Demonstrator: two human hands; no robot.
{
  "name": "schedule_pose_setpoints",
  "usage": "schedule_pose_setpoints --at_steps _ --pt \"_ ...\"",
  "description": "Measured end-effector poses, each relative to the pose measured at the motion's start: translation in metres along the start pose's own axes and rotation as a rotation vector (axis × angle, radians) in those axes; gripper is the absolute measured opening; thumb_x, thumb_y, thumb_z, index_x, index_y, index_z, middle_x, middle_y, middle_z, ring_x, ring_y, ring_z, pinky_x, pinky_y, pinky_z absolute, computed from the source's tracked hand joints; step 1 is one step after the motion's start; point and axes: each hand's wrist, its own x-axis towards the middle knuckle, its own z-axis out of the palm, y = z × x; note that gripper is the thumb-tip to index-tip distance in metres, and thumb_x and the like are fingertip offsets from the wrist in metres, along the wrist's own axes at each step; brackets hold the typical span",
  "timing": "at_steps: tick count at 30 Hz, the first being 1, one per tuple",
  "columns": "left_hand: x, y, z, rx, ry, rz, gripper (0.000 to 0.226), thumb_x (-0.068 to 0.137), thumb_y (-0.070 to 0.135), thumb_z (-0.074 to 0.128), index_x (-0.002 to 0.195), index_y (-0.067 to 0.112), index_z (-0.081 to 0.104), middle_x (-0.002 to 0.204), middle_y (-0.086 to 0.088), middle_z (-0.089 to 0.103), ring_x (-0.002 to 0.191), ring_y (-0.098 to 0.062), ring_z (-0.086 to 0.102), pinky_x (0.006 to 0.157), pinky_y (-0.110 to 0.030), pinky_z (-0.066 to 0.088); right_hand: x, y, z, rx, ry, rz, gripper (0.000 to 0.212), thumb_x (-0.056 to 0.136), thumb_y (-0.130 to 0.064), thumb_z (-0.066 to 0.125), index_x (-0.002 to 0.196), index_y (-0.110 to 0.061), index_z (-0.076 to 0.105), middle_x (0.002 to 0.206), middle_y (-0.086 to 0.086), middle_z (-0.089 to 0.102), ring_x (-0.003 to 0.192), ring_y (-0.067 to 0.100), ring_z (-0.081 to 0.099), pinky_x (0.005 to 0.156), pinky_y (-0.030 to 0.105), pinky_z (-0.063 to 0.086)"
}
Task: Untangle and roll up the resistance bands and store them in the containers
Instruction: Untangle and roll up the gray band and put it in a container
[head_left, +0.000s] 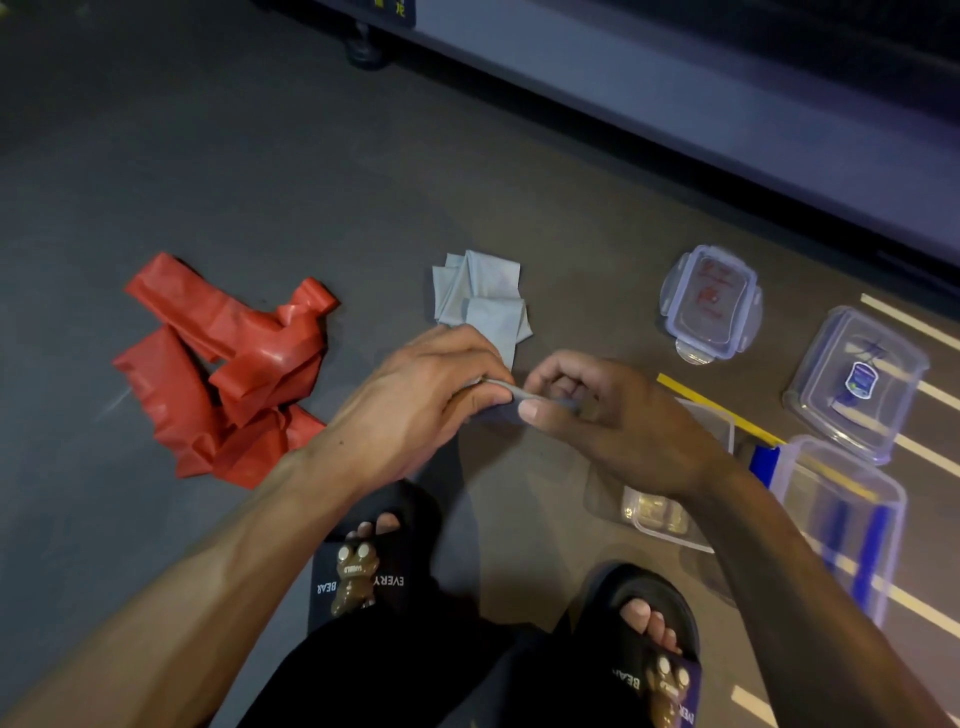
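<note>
A grey resistance band lies loosely folded on the dark floor ahead of me, and its near end runs up into my hands. My left hand pinches that end between thumb and fingers. My right hand curls round the same end just to the right, where it looks partly rolled. A red resistance band lies in a tangled heap on the floor to the left, untouched. Clear plastic containers stand at the right, one small one partly hidden under my right forearm.
Two clear lids, one rounded and one square, lie on the floor at the right. My feet in black slippers are planted below my hands. A pale machine base runs along the back. Yellow and white floor lines cross the right side.
</note>
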Motion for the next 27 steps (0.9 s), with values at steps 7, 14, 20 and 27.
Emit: schedule_pose_setpoints --at_steps 7,14,20,27 --pt "0.012 -0.005 -0.008 -0.242 -0.038 -0.127 0.013 0.096 0.030 0.068 0.100 0.021 0.076 0.088 0.006 0.071 0.084 -0.012 0.069 0.075 -0.028 0.051 0.015 -0.001 -0.009 -0.205 0.107 -0.133 0.020 0.091 -0.047 0.061 0.086 -0.029 0.067 0.083 -0.016 0.060 0.085 0.007 0.056 0.075 0.032 0.039" --pt "0.031 -0.016 -0.001 -0.536 0.084 -0.308 0.021 0.086 0.039 0.076 0.100 0.024 0.078 0.083 0.005 0.074 0.082 -0.012 0.070 0.080 -0.034 0.055 0.040 0.002 -0.024 -0.061 0.094 -0.160 0.017 0.088 -0.034 0.069 0.080 -0.019 0.067 0.074 -0.013 0.058 0.077 0.013 0.056 0.068 0.020 0.038" --pt "0.051 -0.018 0.001 -0.792 0.032 -0.334 0.025 0.086 0.025 0.073 0.109 0.016 0.074 0.078 0.009 0.071 0.076 -0.006 0.065 0.077 -0.023 0.052 0.060 0.005 -0.049 0.104 0.018 -0.134 0.016 0.092 -0.034 0.068 0.086 -0.019 0.069 0.080 0.000 0.067 0.077 0.020 0.063 0.072 0.049 0.052" --pt "0.067 -0.016 -0.006 -0.822 0.101 -0.342 0.016 0.080 0.025 0.080 0.096 0.024 0.079 0.083 -0.002 0.077 0.078 -0.010 0.068 0.076 -0.029 0.054 0.067 -0.009 -0.072 0.113 -0.046 -0.061 0.019 0.093 -0.034 0.067 0.091 -0.015 0.072 0.084 0.005 0.070 0.082 0.022 0.065 0.075 0.038 0.051"
